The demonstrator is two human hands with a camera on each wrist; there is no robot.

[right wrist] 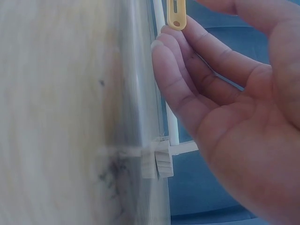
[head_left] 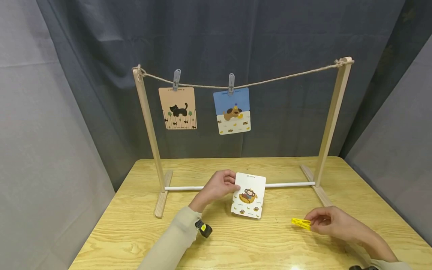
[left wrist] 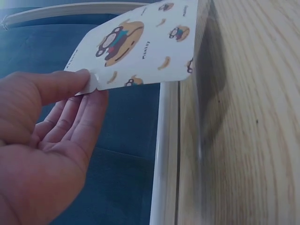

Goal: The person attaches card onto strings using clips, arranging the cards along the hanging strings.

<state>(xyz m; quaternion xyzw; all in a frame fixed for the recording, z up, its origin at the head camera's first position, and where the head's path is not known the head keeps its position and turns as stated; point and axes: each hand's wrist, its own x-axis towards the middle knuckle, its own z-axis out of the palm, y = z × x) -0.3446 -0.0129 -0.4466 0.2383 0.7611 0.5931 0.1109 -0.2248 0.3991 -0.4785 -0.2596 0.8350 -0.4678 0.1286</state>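
Observation:
Between thumb and fingers, my left hand (head_left: 218, 186) pinches the left edge of a white card (head_left: 248, 210) printed with a monkey on a banana. The left wrist view shows the card (left wrist: 154, 47) tilted over the table, thumb on its printed face. My right hand (head_left: 341, 224), low at the right, pinches one end of a yellow clothespin (head_left: 301, 224). Only that end of the clothespin (right wrist: 176, 16) shows in the right wrist view. Above, a twine line (head_left: 285, 77) carries a peach cat card (head_left: 179, 120) and a blue-and-white dog card (head_left: 233, 125), each under a grey clothespin (head_left: 231, 83).
Two wooden posts (head_left: 332, 120) hold the twine at its ends, standing on flat feet (head_left: 163, 195). A white rod (head_left: 290, 185) joins them low down, behind the monkey card. Wood-grain table (head_left: 135, 232) lies beneath; dark curtains (head_left: 287, 120) hang behind.

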